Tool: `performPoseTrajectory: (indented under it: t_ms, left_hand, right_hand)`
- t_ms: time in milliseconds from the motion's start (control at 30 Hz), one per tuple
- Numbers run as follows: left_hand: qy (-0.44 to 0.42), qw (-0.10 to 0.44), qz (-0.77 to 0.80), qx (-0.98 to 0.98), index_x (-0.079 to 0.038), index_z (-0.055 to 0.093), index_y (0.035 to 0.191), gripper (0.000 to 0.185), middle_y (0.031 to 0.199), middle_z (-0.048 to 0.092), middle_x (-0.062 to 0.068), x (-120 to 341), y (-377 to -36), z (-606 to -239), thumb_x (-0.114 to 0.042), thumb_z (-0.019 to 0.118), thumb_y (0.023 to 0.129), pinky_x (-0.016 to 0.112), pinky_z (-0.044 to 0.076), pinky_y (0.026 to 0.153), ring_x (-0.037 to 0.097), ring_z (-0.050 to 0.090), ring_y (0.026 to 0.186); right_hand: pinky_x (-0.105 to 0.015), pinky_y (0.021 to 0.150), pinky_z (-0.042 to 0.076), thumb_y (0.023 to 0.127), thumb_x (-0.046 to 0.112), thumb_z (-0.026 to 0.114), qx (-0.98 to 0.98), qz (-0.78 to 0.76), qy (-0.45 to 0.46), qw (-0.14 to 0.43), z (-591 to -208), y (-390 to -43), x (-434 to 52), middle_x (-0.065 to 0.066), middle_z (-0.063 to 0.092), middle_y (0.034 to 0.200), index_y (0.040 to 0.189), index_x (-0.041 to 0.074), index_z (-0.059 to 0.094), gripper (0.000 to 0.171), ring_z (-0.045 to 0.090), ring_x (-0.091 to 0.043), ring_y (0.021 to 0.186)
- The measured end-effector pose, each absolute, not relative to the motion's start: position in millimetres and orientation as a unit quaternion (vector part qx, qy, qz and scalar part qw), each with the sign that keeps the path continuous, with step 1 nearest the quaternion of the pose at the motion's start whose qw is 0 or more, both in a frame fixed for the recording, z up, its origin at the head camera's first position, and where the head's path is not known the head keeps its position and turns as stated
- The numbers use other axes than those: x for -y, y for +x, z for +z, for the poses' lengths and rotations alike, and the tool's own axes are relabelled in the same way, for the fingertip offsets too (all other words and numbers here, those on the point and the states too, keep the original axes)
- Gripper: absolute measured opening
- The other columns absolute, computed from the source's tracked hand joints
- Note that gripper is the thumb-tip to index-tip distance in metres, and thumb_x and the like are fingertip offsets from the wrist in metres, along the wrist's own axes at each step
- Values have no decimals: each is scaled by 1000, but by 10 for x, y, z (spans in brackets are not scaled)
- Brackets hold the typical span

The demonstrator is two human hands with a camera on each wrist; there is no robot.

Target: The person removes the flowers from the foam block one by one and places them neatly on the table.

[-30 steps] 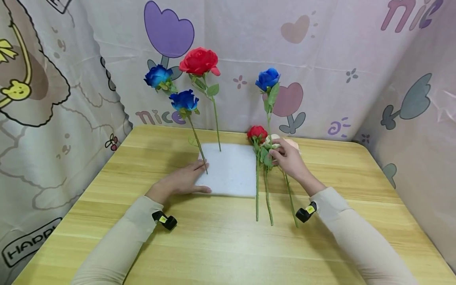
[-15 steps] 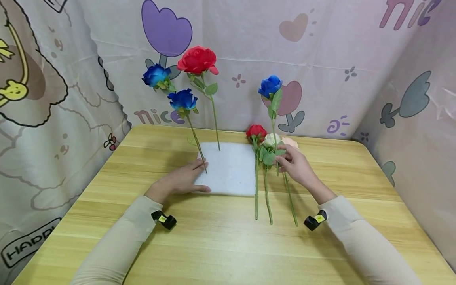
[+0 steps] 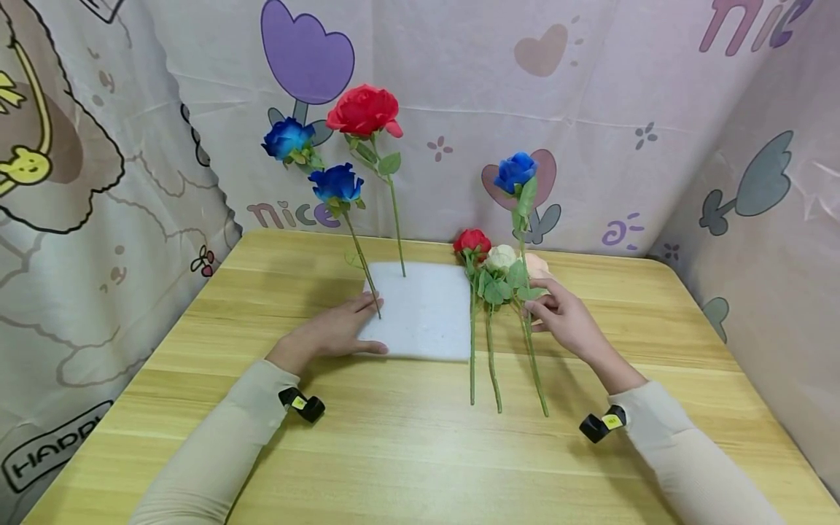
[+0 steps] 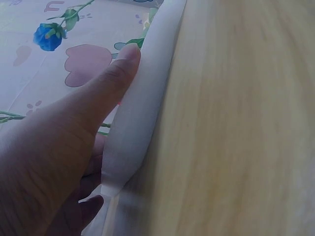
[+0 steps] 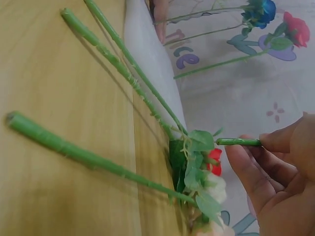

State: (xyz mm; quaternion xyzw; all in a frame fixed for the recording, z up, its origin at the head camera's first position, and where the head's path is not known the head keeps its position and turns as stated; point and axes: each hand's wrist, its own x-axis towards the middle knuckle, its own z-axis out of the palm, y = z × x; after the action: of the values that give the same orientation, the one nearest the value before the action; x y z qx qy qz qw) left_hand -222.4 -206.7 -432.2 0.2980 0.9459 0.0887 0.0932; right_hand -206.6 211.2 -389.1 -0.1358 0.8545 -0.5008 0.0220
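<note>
Held blue rose (image 3: 515, 172): near upright, in the air right of the white pad (image 3: 426, 321). Right hand (image 3: 561, 315): grip pinching its stem, cut end off the tabletop (image 3: 407, 445). Just by it, lying flat: red flower (image 3: 472, 242), white flower (image 3: 502, 257), peach flower (image 3: 536, 265), stems toward the person. Left hand (image 3: 335, 329): grip spread, at pad's left edge. Tall red rose (image 3: 364, 111) plus two leaning blue roses (image 3: 337, 184) stand at the pad. Printed cloth (image 3: 446, 65) behind.
</note>
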Motion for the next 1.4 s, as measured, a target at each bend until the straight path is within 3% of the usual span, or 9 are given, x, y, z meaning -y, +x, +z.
performPoseTrajectory:
  t_ms: [167, 400, 900, 1400]
  left_hand:
    - [299, 91, 87, -946, -5, 21, 155, 112, 160, 13, 18, 2067, -2218, -4315, -85, 40, 79, 44, 18, 118, 33, 14, 147]
    - [300, 89, 86, -946, -6, 20, 155, 112, 160, 13, 17, 2070, -2223, -4333, -85, 41, 79, 43, 18, 118, 32, 14, 147]
    - [297, 93, 85, -947, -7, 18, 156, 113, 161, 10, 16, 2074, -2232, -4355, -87, 38, 78, 42, 16, 118, 30, 12, 147]
    - [297, 97, 88, -946, -6, 17, 156, 113, 161, 10, 15, 2076, -2239, -4354, -86, 38, 79, 41, 16, 118, 29, 11, 148]
  right_hand:
    - [-34, 68, 60, 101, 3, 52, -851, -508, -131, 32, -3911, -1988, -2223, -31, 65, 98, 142, -5, 40, 44, 67, -39, 87]
    - [-34, 68, 60, 101, 4, 52, -858, -497, -120, 43, -3956, -1887, -2351, -29, 66, 98, 142, -7, 37, 45, 67, -29, 87]
    - [-33, 70, 60, 102, 9, 52, -856, -504, -93, 70, -4023, -1736, -2567, -29, 65, 101, 145, -5, 34, 49, 66, -35, 92]
    - [-35, 72, 60, 103, 7, 51, -842, -527, -74, 89, -4102, -1610, -2723, -28, 64, 103, 145, -7, 32, 48, 65, -21, 90]
